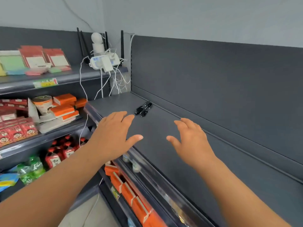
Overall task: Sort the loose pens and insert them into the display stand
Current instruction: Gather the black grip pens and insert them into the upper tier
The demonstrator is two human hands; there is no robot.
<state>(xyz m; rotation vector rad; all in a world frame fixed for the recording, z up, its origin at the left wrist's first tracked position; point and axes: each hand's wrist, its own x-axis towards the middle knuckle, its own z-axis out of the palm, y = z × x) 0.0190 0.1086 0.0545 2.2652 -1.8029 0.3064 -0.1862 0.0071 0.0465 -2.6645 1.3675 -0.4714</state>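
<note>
A small bunch of black pens (143, 108) lies on the dark grey shelf (188, 161), near its far left end and close to the back panel. My left hand (113, 135) hovers over the shelf's front edge with straight, spread fingers; its fingertips are just short of the pens. To the right, my right hand (191, 141) is held over the shelf, fingers relaxed and slightly bent. Neither hand holds anything. No display stand is in view.
A white power strip with plugs and cables (105, 62) sits in the corner behind the shelf. Left shelves carry orange boxes (64, 108), red cartons (15, 131) and bottles (54, 154). Orange boxes (131, 194) line the tier below.
</note>
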